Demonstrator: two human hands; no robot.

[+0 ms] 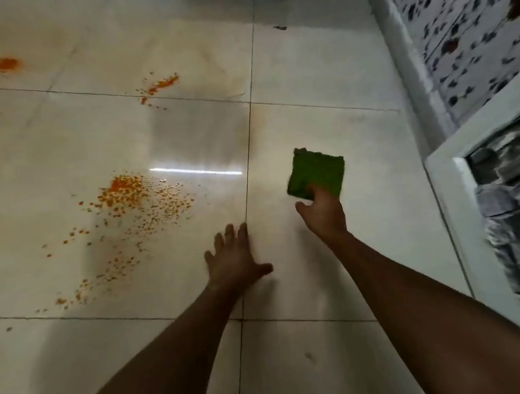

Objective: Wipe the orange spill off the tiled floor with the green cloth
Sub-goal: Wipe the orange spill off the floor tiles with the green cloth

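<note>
Green cloth (317, 173) pinched in right hand (323, 212), squarish, corner pointing away — left hand (235, 260) splayed flat.

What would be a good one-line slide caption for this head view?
Right hand holds the green cloth over the tiles, left hand spread on the floor beside orange spill.

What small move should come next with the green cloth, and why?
Probably sweep the right hand left, carrying the green cloth onto the big orange spill. The cloth sits on clean tile, apart from the spill; the left hand lies between them.
</note>
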